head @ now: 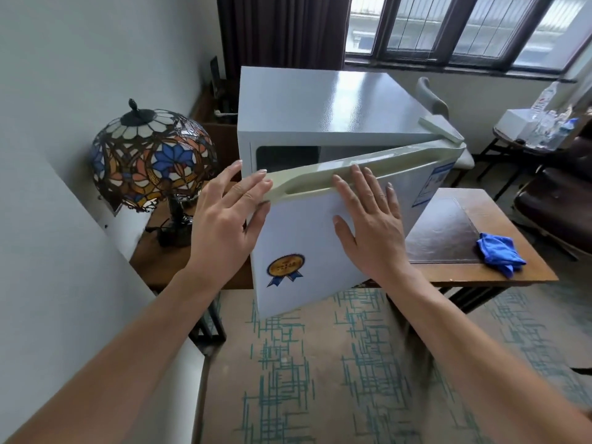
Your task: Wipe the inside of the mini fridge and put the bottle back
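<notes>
A white mini fridge (330, 104) stands on a wooden table (499, 270). Its door (307, 251) hangs partly ajar, and only a dark strip of the inside shows above it. My left hand (224, 219) lies at the door's free left edge, fingers straight and thumb against the door's side. My right hand (368, 219) rests flat on the door front, fingertips on the cream top handle (320, 177). A crumpled blue cloth (499, 253) lies on the table to the right of the fridge. Clear plastic bottles (544, 120) stand on a side table at the far right.
A stained-glass lamp (150, 158) stands on the table just left of the fridge, close to my left hand. A dark leather pad (445, 232) covers the table's right part. A white wall (48, 219) lies to the left. Patterned carpet (320, 379) lies below.
</notes>
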`<state>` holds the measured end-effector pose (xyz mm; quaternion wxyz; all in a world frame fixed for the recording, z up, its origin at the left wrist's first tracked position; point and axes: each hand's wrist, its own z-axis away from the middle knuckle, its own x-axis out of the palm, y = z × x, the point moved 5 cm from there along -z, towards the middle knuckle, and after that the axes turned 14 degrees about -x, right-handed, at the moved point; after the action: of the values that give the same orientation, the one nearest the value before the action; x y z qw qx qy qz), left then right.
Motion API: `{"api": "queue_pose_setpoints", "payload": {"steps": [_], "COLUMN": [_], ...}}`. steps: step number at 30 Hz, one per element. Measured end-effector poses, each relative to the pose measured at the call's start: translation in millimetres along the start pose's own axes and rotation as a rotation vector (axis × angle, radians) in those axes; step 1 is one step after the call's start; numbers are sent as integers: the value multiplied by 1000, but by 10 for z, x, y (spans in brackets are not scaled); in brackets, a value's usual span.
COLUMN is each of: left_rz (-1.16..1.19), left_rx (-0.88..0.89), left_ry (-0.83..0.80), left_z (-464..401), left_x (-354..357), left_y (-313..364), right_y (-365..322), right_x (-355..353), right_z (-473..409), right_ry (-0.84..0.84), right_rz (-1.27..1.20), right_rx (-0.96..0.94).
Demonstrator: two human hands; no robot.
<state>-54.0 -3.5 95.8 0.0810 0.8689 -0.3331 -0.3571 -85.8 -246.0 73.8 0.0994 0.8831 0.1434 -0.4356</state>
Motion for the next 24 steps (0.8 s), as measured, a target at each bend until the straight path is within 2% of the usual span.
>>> {"api": "queue_pose_setpoints", "payload": {"steps": [6,12,20,24], "left_rz": [-163,-295,-361,-370], "left_rx": [-38,-138,-172,-173], "left_ry": [-96,-133,-110,-107], "left_z": [35,-86,-298,-313], "left_x": [225,527,817,867], "left_y": [-93,-150,-190,-207], "right_y": [2,197,371,403], "right_x": [179,320,487,498], "right_z": [-185,-450,-561,-564], "right_ry": [53,126,12,7], "right_rz": [76,-17,18,11], "right_rx": [4,-134,-205,-200]}}
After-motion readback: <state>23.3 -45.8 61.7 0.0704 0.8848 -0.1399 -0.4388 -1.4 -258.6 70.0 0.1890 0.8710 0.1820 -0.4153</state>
